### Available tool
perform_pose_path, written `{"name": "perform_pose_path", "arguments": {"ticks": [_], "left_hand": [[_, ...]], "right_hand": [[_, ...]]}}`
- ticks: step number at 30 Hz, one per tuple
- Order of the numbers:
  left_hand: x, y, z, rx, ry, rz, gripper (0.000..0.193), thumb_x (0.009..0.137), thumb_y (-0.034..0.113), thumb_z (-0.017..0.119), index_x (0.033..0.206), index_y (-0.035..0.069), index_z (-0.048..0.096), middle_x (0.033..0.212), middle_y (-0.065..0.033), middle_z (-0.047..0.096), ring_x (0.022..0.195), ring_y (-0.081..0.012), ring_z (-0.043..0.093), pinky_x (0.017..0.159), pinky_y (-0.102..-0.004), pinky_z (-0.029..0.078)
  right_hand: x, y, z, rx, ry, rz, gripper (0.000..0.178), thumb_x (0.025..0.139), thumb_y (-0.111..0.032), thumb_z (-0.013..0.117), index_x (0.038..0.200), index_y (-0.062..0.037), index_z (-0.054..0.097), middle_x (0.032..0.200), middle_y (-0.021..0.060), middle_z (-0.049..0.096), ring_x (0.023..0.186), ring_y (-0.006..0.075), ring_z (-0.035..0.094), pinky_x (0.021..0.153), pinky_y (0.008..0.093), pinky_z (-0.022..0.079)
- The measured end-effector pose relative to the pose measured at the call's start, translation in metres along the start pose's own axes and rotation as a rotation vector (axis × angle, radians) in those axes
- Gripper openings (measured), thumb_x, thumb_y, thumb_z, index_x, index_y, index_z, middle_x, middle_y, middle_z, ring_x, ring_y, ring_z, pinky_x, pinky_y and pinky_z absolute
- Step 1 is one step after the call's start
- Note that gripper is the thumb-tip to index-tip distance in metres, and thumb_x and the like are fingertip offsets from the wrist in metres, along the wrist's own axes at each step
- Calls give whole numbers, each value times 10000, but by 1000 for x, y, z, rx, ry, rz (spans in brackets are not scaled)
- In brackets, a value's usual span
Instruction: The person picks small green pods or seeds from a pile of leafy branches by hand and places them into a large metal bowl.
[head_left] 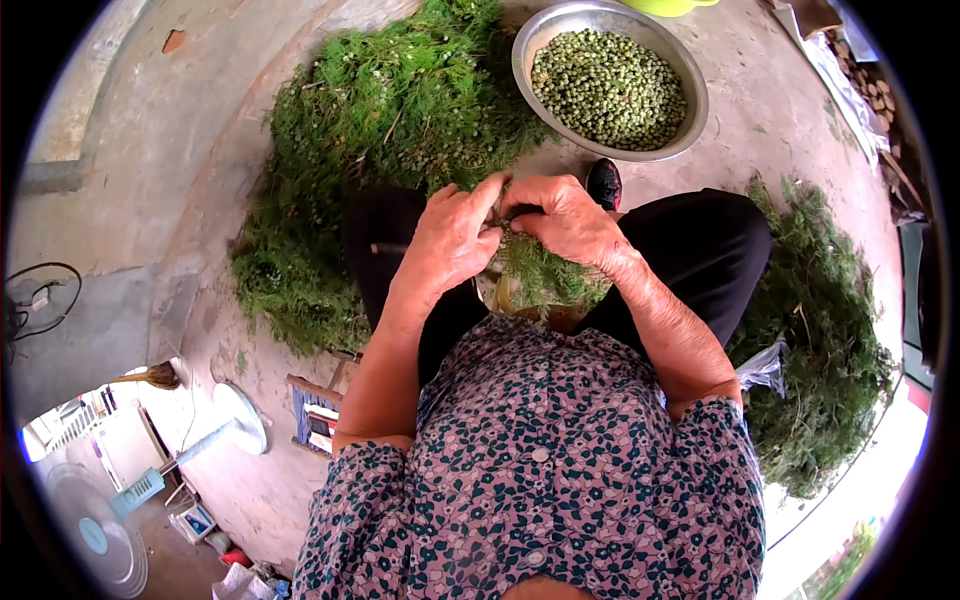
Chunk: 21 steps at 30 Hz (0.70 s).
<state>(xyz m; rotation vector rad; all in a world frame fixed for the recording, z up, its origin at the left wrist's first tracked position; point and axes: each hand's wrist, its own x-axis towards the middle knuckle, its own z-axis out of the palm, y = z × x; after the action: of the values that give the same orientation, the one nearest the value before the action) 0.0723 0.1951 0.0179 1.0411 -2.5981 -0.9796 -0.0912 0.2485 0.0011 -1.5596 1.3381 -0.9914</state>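
Head view: over the lap, the left hand (448, 240) and right hand (565, 220) pinch shut on a feathery green sprig (540, 272), light, limp and easily torn, seemingly best gripped at its stem, near a metal bowl (690, 135) of green seeds (608, 88).

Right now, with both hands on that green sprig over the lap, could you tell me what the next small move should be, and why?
Probably pinch off the next green pod from the sprig. Both the left hand and right hand meet at its top, fingers pinched together, and the metal basin ahead already holds many loose green pods, with a pile of greenery beside it.
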Motion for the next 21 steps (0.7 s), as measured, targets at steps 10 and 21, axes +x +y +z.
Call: {"name": "perform_pose_path", "arguments": {"ticks": [10,21], "left_hand": [[3,0,16,-772,124,-123,178,802,42,575,961,-38,589,722,-29,594,668,-84,538,621,-212,436],[3,13,9,-1322,305,-394,121,788,125,619,780,7,595,632,-43,569,556,-132,522,523,-266,394]], "right_hand": [[-5,-26,-28,380,560,-50,187,754,76,583,895,-43,610,844,33,571,738,116,545,679,228,460],[-29,0,-5,284,480,157,135,787,39,573,912,1,608,798,44,601,747,95,555,688,220,454]]}}
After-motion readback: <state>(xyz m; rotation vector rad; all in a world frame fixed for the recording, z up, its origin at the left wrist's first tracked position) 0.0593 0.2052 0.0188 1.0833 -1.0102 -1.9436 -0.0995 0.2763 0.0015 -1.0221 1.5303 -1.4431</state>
